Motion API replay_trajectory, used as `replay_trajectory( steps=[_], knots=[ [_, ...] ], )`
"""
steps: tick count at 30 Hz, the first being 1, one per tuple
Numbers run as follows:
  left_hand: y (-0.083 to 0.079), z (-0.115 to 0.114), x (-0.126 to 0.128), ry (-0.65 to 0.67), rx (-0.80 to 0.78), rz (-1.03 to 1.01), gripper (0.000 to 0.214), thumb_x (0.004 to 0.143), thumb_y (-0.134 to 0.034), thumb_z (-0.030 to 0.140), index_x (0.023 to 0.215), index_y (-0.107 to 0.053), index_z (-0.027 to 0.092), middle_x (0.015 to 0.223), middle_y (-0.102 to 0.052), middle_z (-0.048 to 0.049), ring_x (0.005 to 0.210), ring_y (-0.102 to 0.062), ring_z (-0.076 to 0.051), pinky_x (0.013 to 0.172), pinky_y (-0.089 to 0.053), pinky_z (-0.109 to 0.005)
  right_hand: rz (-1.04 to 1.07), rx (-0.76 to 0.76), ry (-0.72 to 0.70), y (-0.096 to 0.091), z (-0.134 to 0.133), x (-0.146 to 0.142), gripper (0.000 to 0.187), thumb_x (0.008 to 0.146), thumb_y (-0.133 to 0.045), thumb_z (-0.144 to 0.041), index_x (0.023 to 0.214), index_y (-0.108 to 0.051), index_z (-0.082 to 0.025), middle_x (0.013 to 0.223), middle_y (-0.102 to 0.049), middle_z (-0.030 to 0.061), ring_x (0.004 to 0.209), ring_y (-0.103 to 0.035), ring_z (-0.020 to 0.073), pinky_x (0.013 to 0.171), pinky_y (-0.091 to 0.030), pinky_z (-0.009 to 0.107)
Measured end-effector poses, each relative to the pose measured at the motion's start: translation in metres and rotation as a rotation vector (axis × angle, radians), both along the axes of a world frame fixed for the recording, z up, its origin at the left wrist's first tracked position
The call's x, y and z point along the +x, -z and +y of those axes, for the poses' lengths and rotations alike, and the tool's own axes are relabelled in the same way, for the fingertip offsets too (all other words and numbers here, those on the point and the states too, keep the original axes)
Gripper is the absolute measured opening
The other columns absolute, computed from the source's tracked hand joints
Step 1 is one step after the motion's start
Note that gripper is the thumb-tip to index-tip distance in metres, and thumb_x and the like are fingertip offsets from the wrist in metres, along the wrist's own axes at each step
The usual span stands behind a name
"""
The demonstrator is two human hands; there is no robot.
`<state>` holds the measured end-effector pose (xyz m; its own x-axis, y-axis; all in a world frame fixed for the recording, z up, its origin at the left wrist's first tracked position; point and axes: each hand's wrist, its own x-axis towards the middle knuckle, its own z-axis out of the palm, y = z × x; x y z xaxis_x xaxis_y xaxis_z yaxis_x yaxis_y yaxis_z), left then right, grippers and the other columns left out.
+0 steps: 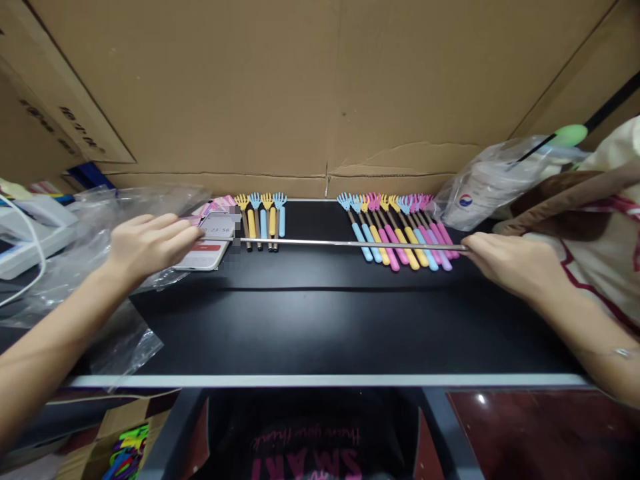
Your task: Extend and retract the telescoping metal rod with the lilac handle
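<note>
— Two hands on one rod point(345, 244)?
— Yes. Left hand point(150, 243) pinches one end, right hand point(510, 263) the other; each grip is closed on it.
— Where is it?
— Stretched level between the grips, above the table point(325, 320), crossing both scratcher rows point(395, 230) beneath. A phone point(210, 253) lies under the left grip.

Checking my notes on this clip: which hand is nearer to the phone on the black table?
Left. The left hand has its fingertips at the phone. The right hand is far across the table, holding the other end of the thin metal rod.
</note>
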<state>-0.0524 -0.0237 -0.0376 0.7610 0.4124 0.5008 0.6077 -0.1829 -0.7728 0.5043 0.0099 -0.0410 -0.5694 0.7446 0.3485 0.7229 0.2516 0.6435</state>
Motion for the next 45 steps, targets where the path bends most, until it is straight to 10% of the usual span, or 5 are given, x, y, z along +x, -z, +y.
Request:
replay_trajectory(
  steps=[10, 23, 31, 40, 45],
  knots=[
    [-0.007, 0.003, 0.137, 0.131, -0.185, -0.175, 0.027, 0.092, -0.040, 0.027, 0.069, -0.054, 0.020, 0.057, -0.057, 0.0015, 0.058, -0.052, -0.013, 0.050, -0.026, -0.027, 0.121, -0.055, -0.232, -0.010, -0.024, -0.135, 0.026, 0.091, -0.035, -0.030, 0.077, -0.054, -0.018, 0.064, -0.059, -0.0006, 0.051, -0.050, 0.0099, 0.046, -0.011, 0.026],
    [-0.005, -0.013, 0.191, 0.214, -0.376, -0.281, 0.032, 0.092, -0.041, 0.033, 0.067, -0.052, 0.018, 0.053, -0.052, 0.0015, 0.050, -0.052, -0.011, 0.043, -0.019, -0.027, 0.170, -0.053, -0.296, -0.007, -0.047, -0.179, 0.027, 0.093, -0.034, -0.029, 0.076, -0.053, -0.018, 0.059, -0.054, -0.0020, 0.042, -0.042, 0.0080, 0.047, -0.007, 0.027],
    [-0.012, 0.004, 0.153, 0.207, -0.265, -0.177, 0.030, 0.093, -0.040, 0.031, 0.069, -0.053, 0.019, 0.056, -0.054, 0.0002, 0.056, -0.052, -0.013, 0.046, -0.023, -0.026, 0.172, -0.016, -0.296, -0.011, -0.030, -0.146, 0.036, 0.094, -0.029, -0.036, 0.075, -0.054, -0.018, 0.060, -0.057, -0.0004, 0.047, -0.043, 0.0087, 0.048, -0.008, 0.026],
    [-0.023, 0.010, 0.011, -0.107, -0.128, -0.093, 0.029, 0.088, -0.041, 0.029, 0.062, -0.049, 0.020, 0.055, -0.050, 0.0025, 0.055, -0.041, -0.011, 0.045, -0.023, -0.021, 0.111, -0.030, 0.126, -0.025, -0.001, -0.001, 0.033, 0.087, -0.038, -0.042, 0.073, -0.056, -0.018, 0.070, -0.062, 0.0071, 0.062, -0.050, 0.0139, 0.050, -0.019, 0.024],
    [-0.020, 0.005, -0.027, -0.169, -0.131, -0.153, 0.027, 0.084, -0.044, 0.029, 0.059, -0.048, 0.020, 0.054, -0.049, 0.0026, 0.056, -0.039, -0.011, 0.046, -0.023, -0.020, 0.134, -0.085, 0.215, -0.022, 0.005, 0.042, 0.025, 0.083, -0.045, -0.036, 0.076, -0.059, -0.017, 0.075, -0.062, 0.0116, 0.070, -0.051, 0.0155, 0.053, -0.023, 0.025]
  ],
)
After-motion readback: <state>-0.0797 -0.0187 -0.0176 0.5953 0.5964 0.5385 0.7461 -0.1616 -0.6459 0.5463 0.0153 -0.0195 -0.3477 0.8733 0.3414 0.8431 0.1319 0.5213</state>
